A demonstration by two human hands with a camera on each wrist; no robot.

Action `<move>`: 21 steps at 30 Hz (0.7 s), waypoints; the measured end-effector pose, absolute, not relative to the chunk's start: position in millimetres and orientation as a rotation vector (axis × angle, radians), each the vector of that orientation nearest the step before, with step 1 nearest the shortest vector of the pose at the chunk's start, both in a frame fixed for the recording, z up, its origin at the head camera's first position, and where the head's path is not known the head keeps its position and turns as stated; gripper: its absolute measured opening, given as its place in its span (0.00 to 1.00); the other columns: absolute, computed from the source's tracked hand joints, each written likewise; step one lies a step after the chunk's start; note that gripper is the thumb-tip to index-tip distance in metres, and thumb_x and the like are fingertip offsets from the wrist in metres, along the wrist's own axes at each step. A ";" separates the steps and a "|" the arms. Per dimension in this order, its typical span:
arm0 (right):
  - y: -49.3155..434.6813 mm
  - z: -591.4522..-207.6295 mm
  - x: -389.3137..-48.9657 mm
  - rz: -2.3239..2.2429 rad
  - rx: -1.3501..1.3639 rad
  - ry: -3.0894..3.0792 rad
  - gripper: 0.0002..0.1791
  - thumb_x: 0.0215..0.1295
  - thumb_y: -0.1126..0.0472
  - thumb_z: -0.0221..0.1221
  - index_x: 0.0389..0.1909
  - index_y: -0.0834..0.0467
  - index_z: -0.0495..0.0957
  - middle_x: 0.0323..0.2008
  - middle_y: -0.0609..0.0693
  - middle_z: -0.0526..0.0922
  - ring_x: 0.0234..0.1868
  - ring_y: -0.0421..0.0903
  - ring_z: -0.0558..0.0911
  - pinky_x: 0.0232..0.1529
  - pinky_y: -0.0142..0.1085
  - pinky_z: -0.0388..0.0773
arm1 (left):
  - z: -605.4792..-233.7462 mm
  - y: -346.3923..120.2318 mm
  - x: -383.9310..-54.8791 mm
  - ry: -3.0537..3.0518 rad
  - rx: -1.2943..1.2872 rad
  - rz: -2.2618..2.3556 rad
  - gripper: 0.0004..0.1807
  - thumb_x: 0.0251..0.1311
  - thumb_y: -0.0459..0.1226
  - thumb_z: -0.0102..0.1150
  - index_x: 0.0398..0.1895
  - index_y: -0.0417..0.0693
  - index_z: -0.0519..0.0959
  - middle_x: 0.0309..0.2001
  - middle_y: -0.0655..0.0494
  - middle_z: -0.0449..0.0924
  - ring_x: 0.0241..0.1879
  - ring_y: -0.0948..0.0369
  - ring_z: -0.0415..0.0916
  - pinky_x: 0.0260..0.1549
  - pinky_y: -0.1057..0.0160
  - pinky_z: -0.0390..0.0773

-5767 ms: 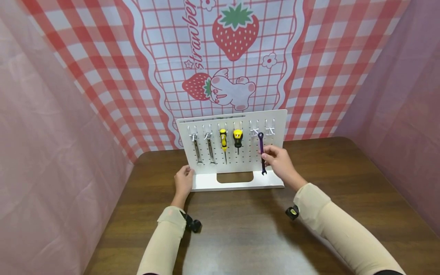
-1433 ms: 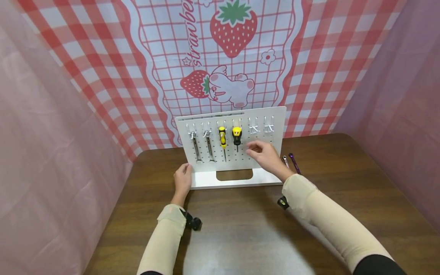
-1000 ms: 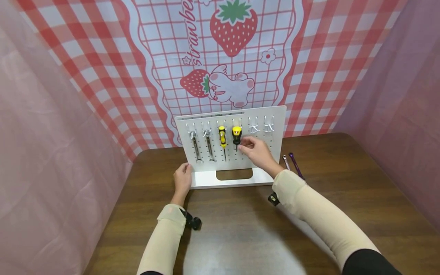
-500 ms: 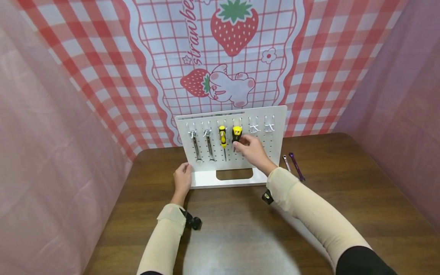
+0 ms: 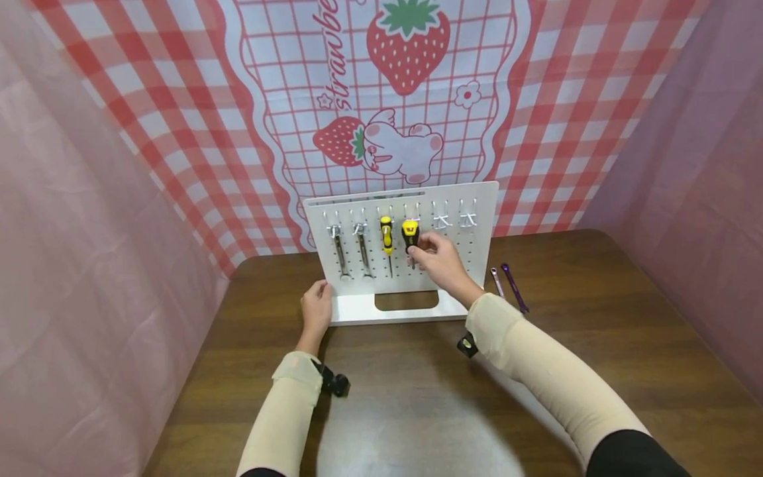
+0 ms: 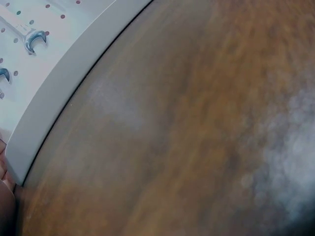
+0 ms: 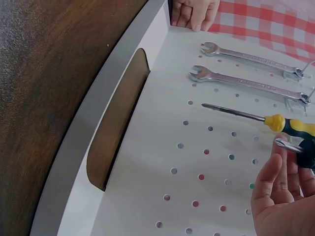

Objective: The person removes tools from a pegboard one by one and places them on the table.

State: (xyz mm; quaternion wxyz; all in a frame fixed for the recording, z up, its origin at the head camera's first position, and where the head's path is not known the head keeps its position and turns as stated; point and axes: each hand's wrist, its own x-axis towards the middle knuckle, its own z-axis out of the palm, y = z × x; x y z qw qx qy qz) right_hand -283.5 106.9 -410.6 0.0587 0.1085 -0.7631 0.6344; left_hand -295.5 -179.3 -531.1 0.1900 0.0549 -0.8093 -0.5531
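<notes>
In the head view, my right hand (image 5: pixel 441 260) pinches a stubby yellow-and-black screwdriver (image 5: pixel 410 229) by its handle, in front of a white pegboard (image 5: pixel 429 271). A bare hook shows just above that handle; the right wrist view shows its short metal tip (image 7: pixel 288 144) beside my fingers. My left hand (image 5: pixel 316 307) holds the pegboard's lower left edge; only a sliver of it appears in the left wrist view. Left of the stubby screwdriver hangs a longer yellow-and-black screwdriver (image 5: pixel 387 236). Two silver combination wrenches (image 7: pixel 246 83) hang further left.
On the wooden table (image 5: pixel 393 397), right of the pegboard, lie a purple wrench (image 5: pixel 515 289) and a smaller silver wrench (image 5: pixel 497 281), partly hidden by my sleeve. Two bare hooks (image 5: pixel 467 218) sit at the board's upper right. A strawberry-print checkered cloth (image 5: pixel 548 119) hangs behind.
The purple wrench went from my right hand to the table on the right. That hand then came left, took the stubby screwdriver and drew it slightly down off its hook. My left hand stays put.
</notes>
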 end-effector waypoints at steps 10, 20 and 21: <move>112.6 -399.9 -264.2 1.950 0.380 -2.244 0.10 0.69 0.68 0.58 0.44 0.72 0.75 0.37 0.58 0.81 0.35 0.52 0.87 0.34 0.32 0.82 | -533.1 -179.5 -299.0 -2.280 0.148 -1.545 0.13 0.70 0.34 0.56 0.48 0.34 0.84 0.49 0.37 0.84 0.52 0.44 0.81 0.55 0.47 0.77; 127.6 -406.1 -256.9 1.979 0.418 -2.226 0.10 0.69 0.70 0.58 0.44 0.74 0.73 0.37 0.61 0.80 0.32 0.46 0.86 0.34 0.31 0.81 | -534.0 -181.0 -298.6 -2.286 0.142 -1.533 0.13 0.70 0.34 0.56 0.48 0.33 0.83 0.48 0.37 0.85 0.51 0.44 0.81 0.54 0.47 0.77; 129.5 -406.9 -255.8 1.974 0.418 -2.235 0.10 0.69 0.69 0.58 0.44 0.74 0.73 0.37 0.62 0.80 0.32 0.44 0.86 0.34 0.31 0.80 | -534.3 -180.9 -298.3 -2.286 0.145 -1.536 0.13 0.70 0.34 0.56 0.49 0.33 0.83 0.48 0.37 0.85 0.51 0.44 0.81 0.54 0.47 0.77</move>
